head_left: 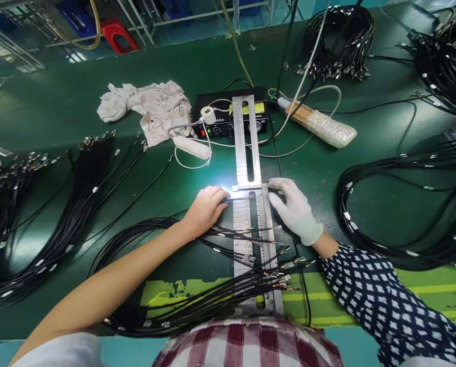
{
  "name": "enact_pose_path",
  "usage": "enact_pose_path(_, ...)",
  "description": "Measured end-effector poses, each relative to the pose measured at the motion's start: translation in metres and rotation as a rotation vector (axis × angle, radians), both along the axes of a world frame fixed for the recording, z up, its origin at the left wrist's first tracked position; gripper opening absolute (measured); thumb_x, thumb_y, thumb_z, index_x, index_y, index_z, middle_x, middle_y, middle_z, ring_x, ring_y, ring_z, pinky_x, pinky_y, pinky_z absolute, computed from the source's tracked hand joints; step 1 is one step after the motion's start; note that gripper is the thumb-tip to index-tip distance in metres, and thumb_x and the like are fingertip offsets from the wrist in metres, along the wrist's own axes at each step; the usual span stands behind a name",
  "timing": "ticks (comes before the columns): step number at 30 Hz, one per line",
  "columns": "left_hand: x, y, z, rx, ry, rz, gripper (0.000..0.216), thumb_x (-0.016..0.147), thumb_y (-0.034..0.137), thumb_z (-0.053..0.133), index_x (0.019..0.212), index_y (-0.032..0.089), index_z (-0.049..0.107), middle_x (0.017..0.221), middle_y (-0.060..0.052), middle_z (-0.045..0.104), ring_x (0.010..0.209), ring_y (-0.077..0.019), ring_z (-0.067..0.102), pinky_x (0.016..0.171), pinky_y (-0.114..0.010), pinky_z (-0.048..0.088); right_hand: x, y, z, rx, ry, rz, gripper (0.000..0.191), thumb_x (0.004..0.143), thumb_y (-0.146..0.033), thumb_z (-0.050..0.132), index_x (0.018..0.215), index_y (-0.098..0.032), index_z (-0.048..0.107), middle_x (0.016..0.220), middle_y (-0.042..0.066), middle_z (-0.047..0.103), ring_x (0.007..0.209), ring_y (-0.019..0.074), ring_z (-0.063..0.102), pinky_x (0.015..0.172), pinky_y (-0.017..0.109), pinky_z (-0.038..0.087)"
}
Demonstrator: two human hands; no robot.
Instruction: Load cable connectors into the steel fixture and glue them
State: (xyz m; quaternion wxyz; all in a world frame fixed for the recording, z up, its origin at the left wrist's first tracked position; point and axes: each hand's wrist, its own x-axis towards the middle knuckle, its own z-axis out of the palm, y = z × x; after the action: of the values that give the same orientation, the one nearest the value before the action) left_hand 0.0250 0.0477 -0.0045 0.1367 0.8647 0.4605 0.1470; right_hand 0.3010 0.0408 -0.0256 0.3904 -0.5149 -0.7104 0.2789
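Observation:
My bare left hand [207, 210] pinches a black cable [225, 201], whose end lies across a metal slotted jig [243, 216]. A bright white glow at the fingertips washes out that spot. On the jig's right side, my right hand [294, 210] in a white glove has its thumb and fingers closed at the edge of a metal crossbar [247, 187]. Below both hands, several black cables with stripped, connector-tipped ends [266, 280] rest over the jig. Their lengths curve away to the left under my left forearm.
Behind the jig stands a black control box [220, 118] with a white cord switch [192, 147]. A crumpled cloth [162, 109] lies to its left, a plastic-wrapped tool [322, 125] to its right. Coiled cable bundles [350, 204] sit right, back right and left [82, 199] on the green table [167, 178].

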Motion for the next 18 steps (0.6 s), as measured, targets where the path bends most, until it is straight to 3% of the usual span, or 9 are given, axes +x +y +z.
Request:
enact_pose_path(5,-0.001,0.01,-0.008,-0.025,-0.206,-0.109,0.021,0.101,0.023,0.047,0.102,0.019,0.068,0.093,-0.004,0.067,0.087,-0.0168,0.064,0.079,-0.028,0.051,-0.001,0.0,0.003,-0.005,-0.009,-0.004,0.018,0.097,-0.027,0.053,0.111,-0.024,0.064,0.124,0.008,0.065,0.118,0.0256,0.06,0.103,0.046,0.05)
enact_pose_path(10,-0.002,0.016,-0.007,0.094,-0.167,-0.272,0.028,0.102,0.018,0.044,0.112,0.02,0.07,0.092,-0.005,0.066,0.082,-0.0145,0.063,0.074,-0.024,0.051,-0.001,0.0,0.006,-0.011,-0.029,-0.003,0.019,0.096,-0.026,0.052,0.111,-0.024,0.064,0.124,0.008,0.065,0.119,0.0255,0.059,0.103,0.045,0.05)
enact_pose_path(18,-0.006,0.027,-0.003,0.109,-0.108,-0.338,0.03,0.102,0.016,0.041,0.111,0.02,0.069,0.095,-0.006,0.067,0.086,-0.0148,0.064,0.078,-0.027,0.053,-0.002,0.0,0.01,-0.033,-0.027,0.009,0.019,0.096,-0.027,0.051,0.109,-0.024,0.064,0.123,0.008,0.065,0.12,0.0271,0.059,0.103,0.048,0.049)
